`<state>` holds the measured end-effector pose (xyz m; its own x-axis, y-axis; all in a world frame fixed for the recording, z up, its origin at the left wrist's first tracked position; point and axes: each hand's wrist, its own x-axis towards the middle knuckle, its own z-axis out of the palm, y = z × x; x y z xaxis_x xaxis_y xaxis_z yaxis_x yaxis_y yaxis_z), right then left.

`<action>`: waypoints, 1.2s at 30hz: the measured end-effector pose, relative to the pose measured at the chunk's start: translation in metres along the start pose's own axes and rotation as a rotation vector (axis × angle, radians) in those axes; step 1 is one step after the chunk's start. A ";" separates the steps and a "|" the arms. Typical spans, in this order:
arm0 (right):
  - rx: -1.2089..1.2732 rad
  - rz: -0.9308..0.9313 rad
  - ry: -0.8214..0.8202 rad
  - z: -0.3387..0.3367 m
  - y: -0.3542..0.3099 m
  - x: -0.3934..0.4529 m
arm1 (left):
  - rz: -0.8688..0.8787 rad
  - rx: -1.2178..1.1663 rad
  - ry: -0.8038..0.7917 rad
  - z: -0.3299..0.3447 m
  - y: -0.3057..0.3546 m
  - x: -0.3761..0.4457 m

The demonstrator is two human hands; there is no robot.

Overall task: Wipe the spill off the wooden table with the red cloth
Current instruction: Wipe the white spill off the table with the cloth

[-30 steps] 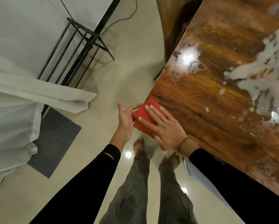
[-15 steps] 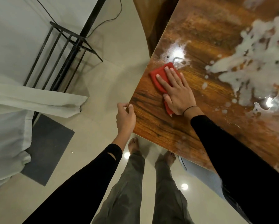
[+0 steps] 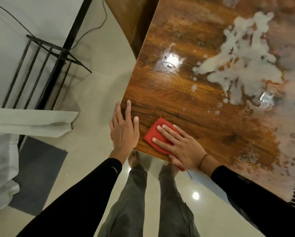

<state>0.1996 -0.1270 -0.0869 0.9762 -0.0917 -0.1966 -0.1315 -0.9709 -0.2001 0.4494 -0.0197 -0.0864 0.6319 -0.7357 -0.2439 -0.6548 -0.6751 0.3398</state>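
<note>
Fingers (image 3: 167, 132) of our right hand (image 3: 182, 147) lie spread and flat, pressing the red cloth (image 3: 154, 135) against the wooden table (image 3: 186, 100) at its near corner. Our left hand (image 3: 123, 129) rests open at the table's edge just beside the cloth, fingers extended, holding nothing. Farther along the tabletop, well apart from the cloth, we note the white spill (image 3: 242, 65).
</note>
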 end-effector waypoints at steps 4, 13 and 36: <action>-0.015 -0.044 -0.030 -0.017 0.063 0.004 | 0.033 0.087 0.071 0.012 -0.005 0.001; 0.087 0.670 0.211 -0.041 0.050 0.081 | 0.030 0.144 0.084 0.015 -0.004 -0.001; 0.023 0.464 0.132 -0.036 0.051 0.050 | 0.040 0.113 0.121 0.017 -0.002 -0.002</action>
<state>0.2483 -0.1896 -0.0722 0.8269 -0.5429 -0.1466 -0.5608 -0.8158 -0.1413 0.4424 -0.0181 -0.1019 0.6454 -0.7546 -0.1186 -0.7186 -0.6524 0.2409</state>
